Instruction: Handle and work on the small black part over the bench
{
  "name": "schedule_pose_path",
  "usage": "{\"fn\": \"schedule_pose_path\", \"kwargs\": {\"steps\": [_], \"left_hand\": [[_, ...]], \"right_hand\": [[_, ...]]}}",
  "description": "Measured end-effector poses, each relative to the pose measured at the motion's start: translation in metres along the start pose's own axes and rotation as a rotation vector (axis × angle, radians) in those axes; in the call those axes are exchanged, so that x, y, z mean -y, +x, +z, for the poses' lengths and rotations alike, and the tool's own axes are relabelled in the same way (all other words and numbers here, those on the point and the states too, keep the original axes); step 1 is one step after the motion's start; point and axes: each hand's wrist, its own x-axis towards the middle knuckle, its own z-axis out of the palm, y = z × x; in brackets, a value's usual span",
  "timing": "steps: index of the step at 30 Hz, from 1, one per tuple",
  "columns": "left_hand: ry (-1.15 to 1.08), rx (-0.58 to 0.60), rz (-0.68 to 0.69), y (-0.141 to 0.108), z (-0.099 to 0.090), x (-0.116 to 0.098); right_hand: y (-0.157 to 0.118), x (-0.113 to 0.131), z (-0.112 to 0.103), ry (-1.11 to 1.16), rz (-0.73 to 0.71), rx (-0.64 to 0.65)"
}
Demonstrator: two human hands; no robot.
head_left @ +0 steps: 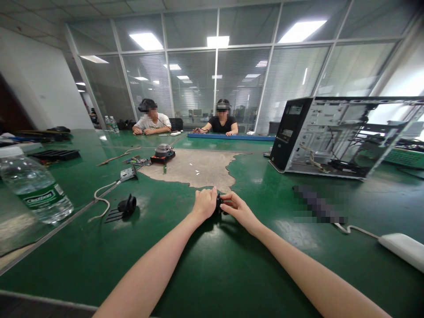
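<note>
Near the middle of the green table (149, 260), both my hands meet around a small black part (218, 204). My left hand (204, 203) has its fingers closed on the part's left side. From the right, the thumb and fingers of my right hand (239, 211) pinch the same part. Much of it is hidden by my fingers. A similar black piece (126, 206) with thin prongs lies to the left of my hands. Beyond my hands, a bare beige patch (198, 161) shows in the table's green surface.
An open computer case (298, 137) stands at the right, near a white power strip (402, 249) with a cable. At the left are a water bottle (41, 194), a metal bracket (127, 174) and a heatsink fan (163, 152). Two people sit across the table.
</note>
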Motion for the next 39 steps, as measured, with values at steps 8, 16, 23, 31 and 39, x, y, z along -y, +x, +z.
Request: {"fn": "schedule_pose_path", "kwargs": {"steps": [8,16,23,31,39], "left_hand": [[-0.001,-0.011,0.004,-0.001,0.000,0.000],[-0.003,0.006,-0.003,0.000,-0.001,-0.001],[0.001,0.004,-0.004,-0.001,-0.002,-0.001],[-0.010,-0.003,-0.002,-0.001,-0.001,-0.001],[-0.009,-0.009,-0.004,-0.001,0.000,-0.001]], "right_hand": [[0.001,-0.002,-0.002,0.000,-0.016,0.043],[0.002,-0.001,0.000,0.009,0.021,-0.022],[-0.001,0.005,-0.001,0.019,-0.015,0.045],[0.002,-0.004,0.000,-0.026,0.030,-0.022],[0.002,-0.003,-0.003,0.030,-0.026,0.085]]}}
